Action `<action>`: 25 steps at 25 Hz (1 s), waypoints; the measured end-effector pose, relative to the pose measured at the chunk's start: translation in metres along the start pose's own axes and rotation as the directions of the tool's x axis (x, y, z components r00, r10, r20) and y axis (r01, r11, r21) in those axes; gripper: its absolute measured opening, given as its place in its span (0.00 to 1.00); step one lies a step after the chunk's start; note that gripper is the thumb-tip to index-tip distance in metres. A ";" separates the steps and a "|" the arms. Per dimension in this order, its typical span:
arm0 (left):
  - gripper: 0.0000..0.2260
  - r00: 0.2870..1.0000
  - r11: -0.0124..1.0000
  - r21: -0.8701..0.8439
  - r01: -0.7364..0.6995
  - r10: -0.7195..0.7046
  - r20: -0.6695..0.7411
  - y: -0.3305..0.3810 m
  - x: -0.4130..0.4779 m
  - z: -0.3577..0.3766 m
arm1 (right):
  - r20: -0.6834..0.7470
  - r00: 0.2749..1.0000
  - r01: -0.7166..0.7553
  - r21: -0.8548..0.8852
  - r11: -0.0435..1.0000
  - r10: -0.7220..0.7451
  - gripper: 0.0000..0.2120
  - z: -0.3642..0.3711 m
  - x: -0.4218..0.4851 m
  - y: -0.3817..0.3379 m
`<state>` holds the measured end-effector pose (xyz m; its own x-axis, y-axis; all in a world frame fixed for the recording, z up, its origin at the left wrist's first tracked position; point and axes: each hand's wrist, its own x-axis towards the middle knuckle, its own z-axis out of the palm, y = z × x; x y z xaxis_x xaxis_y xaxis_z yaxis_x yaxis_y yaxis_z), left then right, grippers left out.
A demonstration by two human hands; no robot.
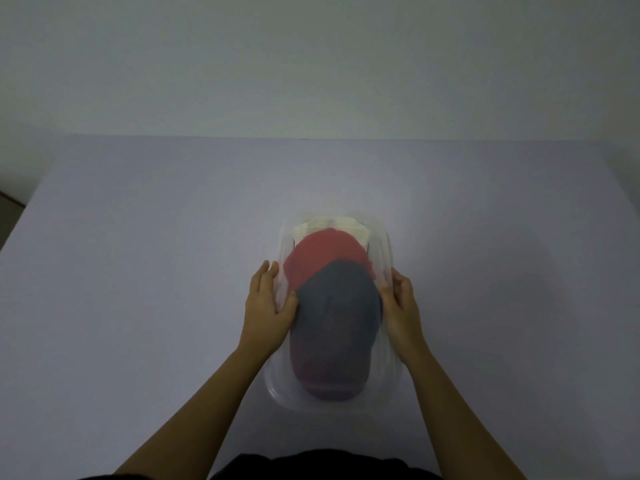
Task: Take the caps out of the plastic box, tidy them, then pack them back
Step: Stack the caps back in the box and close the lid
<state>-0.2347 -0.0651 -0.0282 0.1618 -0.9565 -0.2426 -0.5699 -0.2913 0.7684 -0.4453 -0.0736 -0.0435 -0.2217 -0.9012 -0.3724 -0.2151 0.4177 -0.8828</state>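
Dark clothing (325,465) fills the bottom edge, and both bare forearms reach up from it across the pale lilac table (138,271). Over on the left, the left hand (268,306) grips the clear plastic box (384,372) by its left rim, fingers outside the wall, thumb hooked over onto the grey-blue cap (339,313). That cap sits topmost and nearest, overlapping a red cap (318,258), with a cream cap (332,225) tucked at the far end, all three inside the box at table centre. On the right, the right hand (403,306) clasps the opposite rim.
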 end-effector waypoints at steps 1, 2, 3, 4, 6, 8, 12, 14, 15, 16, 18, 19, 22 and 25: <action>0.27 1.000 1.000 0.025 -0.009 0.009 0.003 0.001 -0.001 0.001 | 0.005 1.000 0.028 -0.018 0.999 -0.028 0.22 0.001 -0.001 0.000; 0.27 1.000 0.999 0.033 -0.005 0.005 0.006 0.002 -0.001 0.003 | 0.012 0.998 0.059 -0.053 0.997 -0.058 0.22 0.001 -0.002 -0.002; 0.27 1.000 0.999 0.038 0.003 -0.003 0.009 0.001 -0.002 0.005 | 0.014 0.996 0.086 -0.086 0.993 -0.085 0.23 0.002 -0.002 -0.003; 0.26 1.000 0.999 0.048 0.007 -0.008 0.011 0.000 -0.001 0.006 | 0.007 0.994 0.106 -0.099 0.989 -0.106 0.23 0.003 -0.002 -0.004; 0.26 1.000 0.998 0.067 0.002 -0.003 0.017 -0.002 0.000 0.008 | -0.027 0.991 0.125 -0.092 0.988 -0.128 0.22 0.005 -0.002 -0.002; 0.26 1.000 0.998 0.056 0.000 0.000 0.000 -0.004 0.000 0.009 | -0.054 0.989 0.131 -0.095 0.987 -0.137 0.23 0.007 0.000 0.001; 0.25 0.999 0.999 0.027 0.022 -0.021 -0.030 -0.006 0.000 0.011 | -0.112 0.980 0.139 -0.209 0.968 -0.165 0.23 0.007 0.003 0.006; 0.25 0.999 0.999 0.029 0.024 -0.023 -0.028 -0.005 -0.001 0.011 | -0.149 0.971 0.147 -0.254 0.956 -0.189 0.22 0.007 0.002 0.007; 0.25 1.000 0.999 0.029 0.018 -0.018 -0.023 -0.003 -0.002 0.010 | -0.170 0.963 0.153 -0.284 0.947 -0.207 0.22 0.007 0.000 0.007; 0.25 1.000 1.000 0.022 0.008 -0.007 -0.020 -0.002 -0.003 0.009 | -0.195 0.952 0.168 -0.304 0.938 -0.234 0.21 0.006 -0.003 0.005; 0.27 1.000 1.000 -0.017 0.008 -0.008 -0.005 -0.002 -0.001 0.005 | -0.276 0.919 0.205 -0.275 0.939 -0.282 0.18 0.006 -0.006 -0.002; 0.27 0.999 0.999 -0.037 0.025 -0.024 0.023 -0.004 -0.001 0.003 | -0.316 0.907 0.206 -0.245 0.947 -0.279 0.17 0.004 -0.010 -0.002; 0.32 0.984 0.975 -0.149 0.165 -0.154 0.087 -0.010 -0.020 0.001 | -0.244 0.965 0.064 -0.130 0.989 -0.095 0.20 -0.005 -0.034 0.015; 0.31 0.952 0.920 -0.244 0.307 -0.301 0.062 -0.011 -0.055 0.014 | -0.012 0.994 -0.111 -0.174 0.978 0.111 0.29 -0.004 -0.064 0.031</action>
<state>-0.2486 -0.0087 -0.0316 0.2755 -0.8217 -0.4989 -0.2778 -0.5648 0.7770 -0.4412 -0.0023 -0.0454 -0.2559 -0.8479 -0.4643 -0.3516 0.5290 -0.7723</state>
